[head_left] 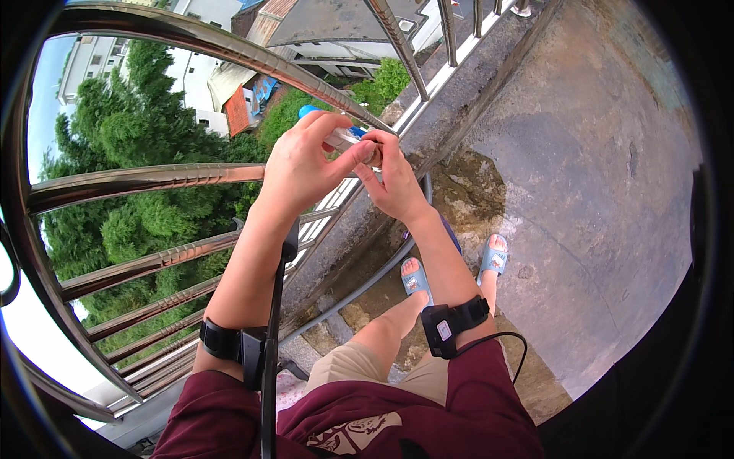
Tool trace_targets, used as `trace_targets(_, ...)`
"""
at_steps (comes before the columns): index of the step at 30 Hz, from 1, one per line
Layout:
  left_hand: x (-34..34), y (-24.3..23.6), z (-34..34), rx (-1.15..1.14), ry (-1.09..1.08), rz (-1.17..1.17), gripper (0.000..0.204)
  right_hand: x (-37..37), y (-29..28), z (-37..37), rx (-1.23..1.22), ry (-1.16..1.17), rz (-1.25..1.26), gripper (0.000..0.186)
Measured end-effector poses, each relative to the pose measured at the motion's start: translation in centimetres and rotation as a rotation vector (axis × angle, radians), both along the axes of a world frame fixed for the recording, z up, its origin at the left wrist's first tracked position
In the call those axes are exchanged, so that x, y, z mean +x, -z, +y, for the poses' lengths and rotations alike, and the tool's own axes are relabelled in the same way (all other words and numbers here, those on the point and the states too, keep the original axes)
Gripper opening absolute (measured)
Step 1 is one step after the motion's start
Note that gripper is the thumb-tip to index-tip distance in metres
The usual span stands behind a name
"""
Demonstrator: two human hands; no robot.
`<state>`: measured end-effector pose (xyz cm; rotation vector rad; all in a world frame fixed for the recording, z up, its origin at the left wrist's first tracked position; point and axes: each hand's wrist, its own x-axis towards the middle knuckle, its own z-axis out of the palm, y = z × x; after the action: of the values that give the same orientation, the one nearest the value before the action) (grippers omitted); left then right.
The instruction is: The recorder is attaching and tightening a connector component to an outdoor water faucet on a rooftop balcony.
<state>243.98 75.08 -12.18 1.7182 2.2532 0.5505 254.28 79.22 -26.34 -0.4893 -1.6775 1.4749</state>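
In front of me, close to the metal railing, my left hand [302,161] is closed round a small white-and-blue object with a bright blue rounded end [308,111]. Most of it is hidden by fingers, so its kind does not show. My right hand [396,183] is also closed, its bent fingers at the object's right end. The fingertips of both hands meet there, and the left thumb reaches across toward the right hand.
A shiny metal railing [145,177] runs along my left, with trees [160,130] and roofs below it. A grey hose [367,281] lies at the wall's foot by my slippers [415,281]. Concrete floor [596,191] spreads rightward, damp near the hose. Black straps with devices [443,329] sit on my forearms.
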Motion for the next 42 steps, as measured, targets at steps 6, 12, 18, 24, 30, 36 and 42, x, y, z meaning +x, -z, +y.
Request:
trace_targets(6,-0.1,0.2,0.1,0.012,-0.039,-0.017,0.029,-0.4,0.0,-0.1,-0.003,-0.009,0.029,0.039)
trace_targets(12,0.2,0.4,0.1,0.014,-0.043,0.013,0.025,-0.2,0.0,0.0,0.020,-0.009,0.009,0.039)
trace_targets(18,0.4,0.8,0.0,0.017,-0.076,-0.021,0.025,-0.1,0.0,0.0,0.017,-0.023,0.010,0.039)
trace_targets(24,0.4,0.9,0.0,0.036,-0.064,-0.011,0.026,0.1,-0.1,0.1,0.018,-0.018,0.024,0.038)
trace_targets(30,0.6,0.8,0.1,0.003,-0.074,-0.021,0.026,0.3,0.0,0.2,0.014,-0.021,0.029,0.039)
trace_targets(36,0.5,1.0,0.0,0.021,-0.063,-0.013,0.027,0.3,0.1,0.2,0.019,-0.027,0.023,0.039)
trace_targets(42,0.6,1.1,0.0,-0.003,-0.102,-0.035,0.027,-0.1,0.2,0.1,-0.014,-0.040,0.018,0.039)
